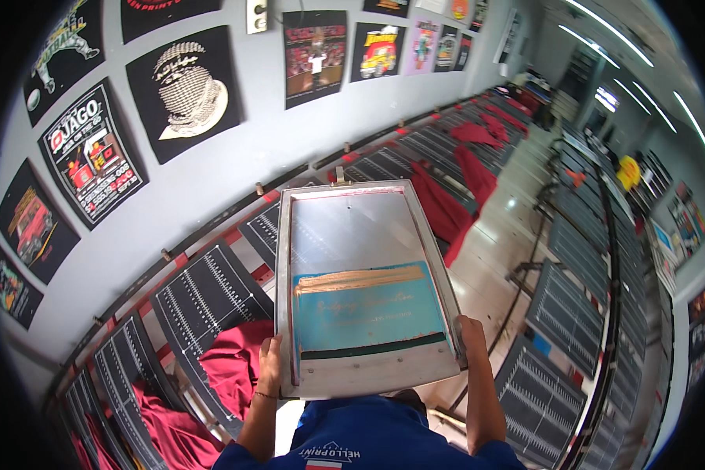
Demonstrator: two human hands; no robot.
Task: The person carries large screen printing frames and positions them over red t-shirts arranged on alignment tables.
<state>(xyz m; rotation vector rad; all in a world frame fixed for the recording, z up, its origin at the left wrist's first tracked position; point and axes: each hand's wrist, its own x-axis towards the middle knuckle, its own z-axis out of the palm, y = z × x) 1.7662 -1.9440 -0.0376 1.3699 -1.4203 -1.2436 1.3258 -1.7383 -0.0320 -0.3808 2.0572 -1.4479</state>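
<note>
A screen-printing frame with a pale metal rim is held in front of my body, tilted up. Its mesh carries a teal stencil area with faint lettering, and a band of orange-gold ink lies across the stencil's upper part. My left hand grips the frame's lower left side. On the lower right side, my right hand is closed around the rim. A small metal bracket sticks up from the far edge. The fingers behind the frame are partly hidden.
Dark printing boards with white ruler marks line the left wall, several draped with dark red fabric. Another row of boards runs along the right. A tiled aisle lies between them. Printed shirt samples hang on the wall.
</note>
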